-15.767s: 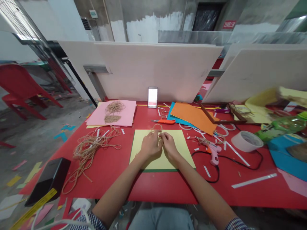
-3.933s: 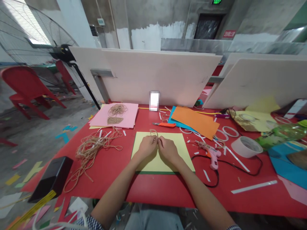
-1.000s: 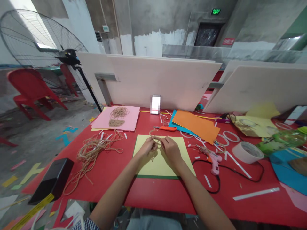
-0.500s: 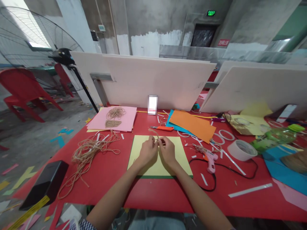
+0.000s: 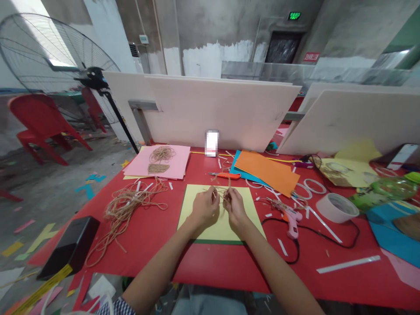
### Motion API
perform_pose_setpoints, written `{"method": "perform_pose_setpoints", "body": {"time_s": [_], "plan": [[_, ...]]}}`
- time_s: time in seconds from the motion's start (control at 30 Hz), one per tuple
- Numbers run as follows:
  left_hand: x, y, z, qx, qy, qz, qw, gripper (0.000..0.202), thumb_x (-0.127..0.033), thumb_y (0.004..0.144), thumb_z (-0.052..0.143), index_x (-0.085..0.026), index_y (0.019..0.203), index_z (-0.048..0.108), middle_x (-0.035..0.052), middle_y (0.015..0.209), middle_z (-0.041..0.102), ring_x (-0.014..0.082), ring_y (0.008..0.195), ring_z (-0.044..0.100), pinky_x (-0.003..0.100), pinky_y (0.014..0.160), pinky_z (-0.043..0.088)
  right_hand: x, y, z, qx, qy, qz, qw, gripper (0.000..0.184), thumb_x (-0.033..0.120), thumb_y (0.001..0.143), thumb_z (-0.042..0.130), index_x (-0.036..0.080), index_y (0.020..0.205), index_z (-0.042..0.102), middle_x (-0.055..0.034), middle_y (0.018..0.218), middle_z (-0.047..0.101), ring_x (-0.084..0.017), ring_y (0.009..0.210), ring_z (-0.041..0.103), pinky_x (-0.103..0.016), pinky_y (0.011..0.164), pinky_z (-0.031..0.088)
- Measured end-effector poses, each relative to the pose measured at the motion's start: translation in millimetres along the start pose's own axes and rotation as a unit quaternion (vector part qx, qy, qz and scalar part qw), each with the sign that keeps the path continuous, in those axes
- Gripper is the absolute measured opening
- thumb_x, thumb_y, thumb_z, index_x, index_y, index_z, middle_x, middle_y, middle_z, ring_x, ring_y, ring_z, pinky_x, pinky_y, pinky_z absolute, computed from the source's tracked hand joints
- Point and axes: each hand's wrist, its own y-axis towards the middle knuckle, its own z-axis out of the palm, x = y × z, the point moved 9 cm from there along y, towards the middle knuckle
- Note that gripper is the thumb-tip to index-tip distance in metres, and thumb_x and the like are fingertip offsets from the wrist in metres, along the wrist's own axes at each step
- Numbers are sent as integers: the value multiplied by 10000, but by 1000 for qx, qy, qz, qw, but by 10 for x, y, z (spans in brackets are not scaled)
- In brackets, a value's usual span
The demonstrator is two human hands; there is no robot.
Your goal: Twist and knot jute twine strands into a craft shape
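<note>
Above a sheet of yellow paper point(image 5: 203, 234), my left hand point(image 5: 205, 205) and my right hand point(image 5: 235, 205) are close together with a small gap between them. Both are closed, fingertips pinching pieces of brown twine point(image 5: 222, 190). Thin strands stretch across the gap, and one end sticks up past the right fingers. How the strands cross is too fine to make out. Just beyond the paper lies an orange-handled cutter point(image 5: 228, 176). To the left is a loose heap of twine point(image 5: 126, 205).
Pink sheets point(image 5: 179, 162) at the back left carry a twine coil and a small twine bundle. On the right are a pink glue gun point(image 5: 290, 218) with its black cord, a tape roll point(image 5: 337, 207), orange paper point(image 5: 269, 170) and a green bottle point(image 5: 385, 190). A black box point(image 5: 70, 247) stands front left.
My hands have drawn slightly apart, with the right one moving rightward. More twine strands now show between them. The whole view has shifted a little.
</note>
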Motion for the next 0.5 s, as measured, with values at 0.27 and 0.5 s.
{"method": "perform_pose_setpoints", "body": {"time_s": [0.27,0.5], "plan": [[374,103,-165,-118,-176,-90,973,197,-255,910,438,-192,955,619,75,927,676,201,848,622,315,784,466,177,4,71,39,-128,-80,988,347,523,765,631,230,689,462,59,602,423,-98,514,356,-230,482,282],[136,127,145,39,-258,-1,965,374,-406,960,381,-189,712,560,63,717,619,183,699,570,299,729,448,237,-159,308,117,-381,-193,897,299,472,923,447,230,767,530,-5,689,602,-176,642,540,-277,614,363]]}}
